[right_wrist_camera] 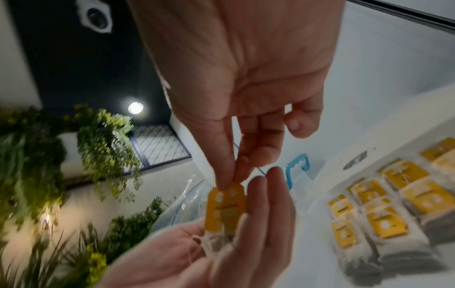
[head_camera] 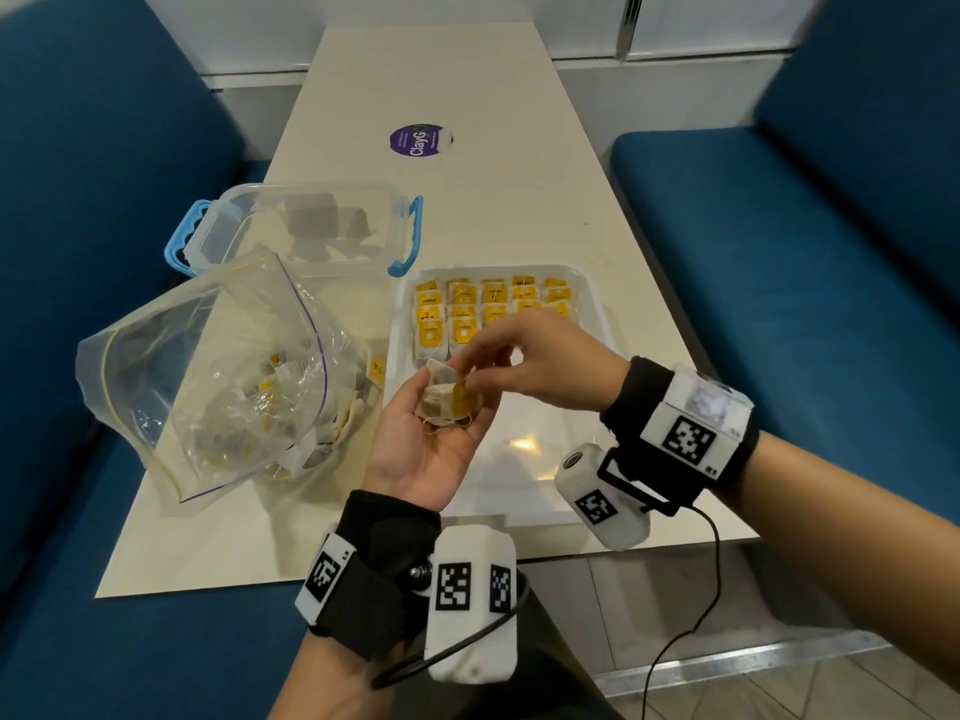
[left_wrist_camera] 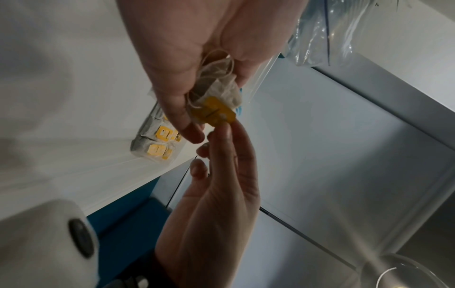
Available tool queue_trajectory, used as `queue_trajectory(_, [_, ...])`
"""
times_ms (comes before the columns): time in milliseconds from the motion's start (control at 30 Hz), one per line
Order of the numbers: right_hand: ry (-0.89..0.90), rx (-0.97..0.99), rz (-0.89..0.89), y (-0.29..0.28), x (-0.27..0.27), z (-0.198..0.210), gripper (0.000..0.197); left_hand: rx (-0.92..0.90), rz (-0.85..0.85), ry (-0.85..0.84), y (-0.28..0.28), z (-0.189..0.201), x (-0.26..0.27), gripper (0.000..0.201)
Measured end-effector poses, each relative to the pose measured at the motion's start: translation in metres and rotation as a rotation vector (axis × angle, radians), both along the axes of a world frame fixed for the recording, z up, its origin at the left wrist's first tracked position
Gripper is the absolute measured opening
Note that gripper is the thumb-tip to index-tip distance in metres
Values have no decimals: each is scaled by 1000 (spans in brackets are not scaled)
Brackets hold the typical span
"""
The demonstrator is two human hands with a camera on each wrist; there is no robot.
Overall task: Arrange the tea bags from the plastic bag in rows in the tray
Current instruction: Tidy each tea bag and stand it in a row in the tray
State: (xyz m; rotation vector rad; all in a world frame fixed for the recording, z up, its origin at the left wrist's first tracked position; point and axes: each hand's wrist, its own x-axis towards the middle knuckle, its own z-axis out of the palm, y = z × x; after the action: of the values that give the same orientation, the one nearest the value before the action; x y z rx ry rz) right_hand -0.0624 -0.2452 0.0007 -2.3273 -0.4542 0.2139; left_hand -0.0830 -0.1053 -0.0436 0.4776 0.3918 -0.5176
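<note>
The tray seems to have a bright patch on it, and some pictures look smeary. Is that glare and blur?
Head view: sharp, with ceiling-light glare on the bare near part of the tray and curved wide-angle edges. Left wrist view: dim and soft, the tea bag readable. Right wrist view: motion-smeared plants, and the yellow tag is soft.

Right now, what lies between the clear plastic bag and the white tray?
Head view: only a narrow strip of bare cream table separates the clear plastic bag from the white tray.
</note>
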Motion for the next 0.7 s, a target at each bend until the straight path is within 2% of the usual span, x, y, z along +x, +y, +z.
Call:
queue_trajectory(100, [18, 17, 22, 0, 0, 3, 17, 2, 2, -6, 2, -1, 2, 37])
queue_trajectory(233, [-63, -171, 108, 5, -4, -1, 27, 4, -11, -11, 1, -3, 4, 37])
queue_trajectory(433, [-204, -322, 90, 9, -10, -5, 33, 8, -30, -4, -1, -1, 3, 35])
queue_trajectory(567, [-285, -332, 47, 8, -11, -9, 30, -35, -27, -21, -4, 0, 2, 36])
queue_trajectory(700, [-249, -275, 36, 6, -9, -8, 22, -23, -29, -32, -3, -1, 3, 35])
